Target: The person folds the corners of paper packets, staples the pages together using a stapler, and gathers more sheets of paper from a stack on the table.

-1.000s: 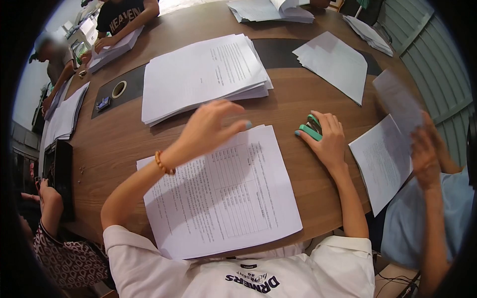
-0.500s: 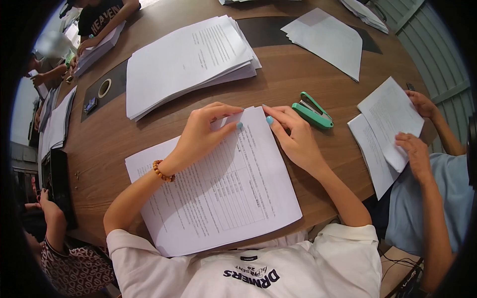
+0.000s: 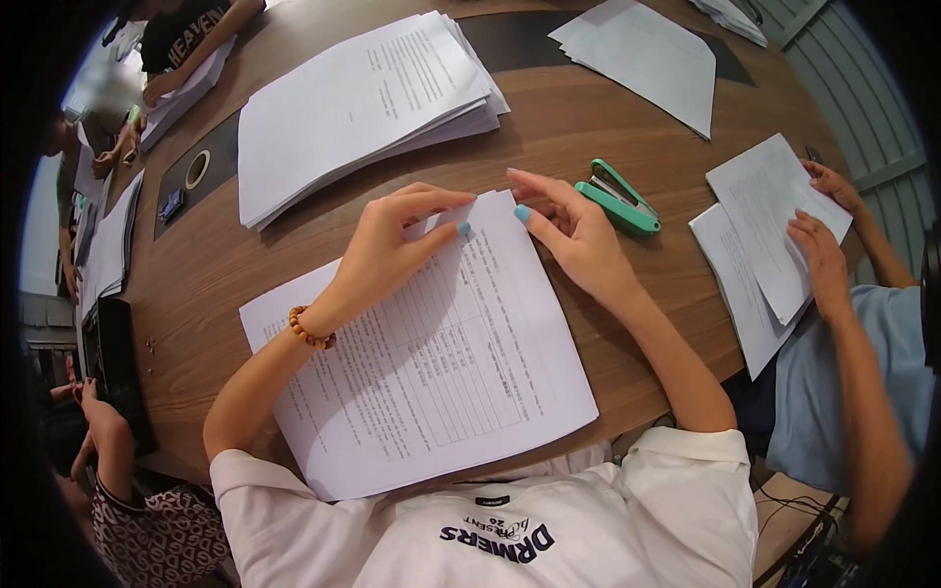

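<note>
A stack of printed sheets (image 3: 461, 363) lies on the table in front of me, slightly tilted. My left hand (image 3: 392, 240), with a bead bracelet on the wrist, has its thumb and fingertips at the far edge of the stack, thumb on top. Beside it my right hand (image 3: 573, 235) sits at the far right corner of the sheets, thumb and fingers apart, nothing gripped in it. A green stapler (image 3: 623, 204) stands on the table just beyond my right hand, its arm raised.
A thick paper pile (image 3: 363, 113) lies beyond my stack, loose sheets (image 3: 647, 64) at the back right. Tape roll (image 3: 198, 169) and black box (image 3: 116, 363) are on the left. At right a person holds papers (image 3: 779, 220); others sit on the left.
My right hand has let go of the stapler, which now stands on the table, and has moved left to the stack's corner. My left hand has lowered to the far edge of the sheets.
</note>
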{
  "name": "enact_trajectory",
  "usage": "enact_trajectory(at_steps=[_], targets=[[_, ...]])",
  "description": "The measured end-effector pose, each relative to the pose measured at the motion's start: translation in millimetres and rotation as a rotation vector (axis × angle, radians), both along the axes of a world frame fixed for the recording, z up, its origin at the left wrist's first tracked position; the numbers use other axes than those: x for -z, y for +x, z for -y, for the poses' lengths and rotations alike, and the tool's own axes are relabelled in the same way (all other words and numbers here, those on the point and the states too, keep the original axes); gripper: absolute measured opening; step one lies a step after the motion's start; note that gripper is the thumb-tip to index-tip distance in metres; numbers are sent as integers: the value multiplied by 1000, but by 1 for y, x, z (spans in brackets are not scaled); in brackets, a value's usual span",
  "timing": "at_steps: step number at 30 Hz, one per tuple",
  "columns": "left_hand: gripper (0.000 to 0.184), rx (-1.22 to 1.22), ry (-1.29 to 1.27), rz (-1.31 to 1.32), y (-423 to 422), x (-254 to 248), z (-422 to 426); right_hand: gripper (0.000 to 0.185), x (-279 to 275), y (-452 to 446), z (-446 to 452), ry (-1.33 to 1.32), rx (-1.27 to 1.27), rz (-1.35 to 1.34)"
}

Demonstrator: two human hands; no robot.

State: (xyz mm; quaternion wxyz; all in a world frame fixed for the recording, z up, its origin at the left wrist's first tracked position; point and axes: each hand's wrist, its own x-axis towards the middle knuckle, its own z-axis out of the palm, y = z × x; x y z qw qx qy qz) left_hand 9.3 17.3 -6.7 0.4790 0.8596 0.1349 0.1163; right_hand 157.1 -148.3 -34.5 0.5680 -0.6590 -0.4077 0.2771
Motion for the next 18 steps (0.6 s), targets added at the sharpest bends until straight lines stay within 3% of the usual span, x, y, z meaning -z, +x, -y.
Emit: enact_trajectory(at_steps=[6, 18], targets=[[31, 6, -51, -35, -1, -3, 0, 33, -13, 19, -6, -95, -195, 188], [29, 14, 11, 1, 0, -1, -1, 35, -10, 25, -12, -125, -220, 50]])
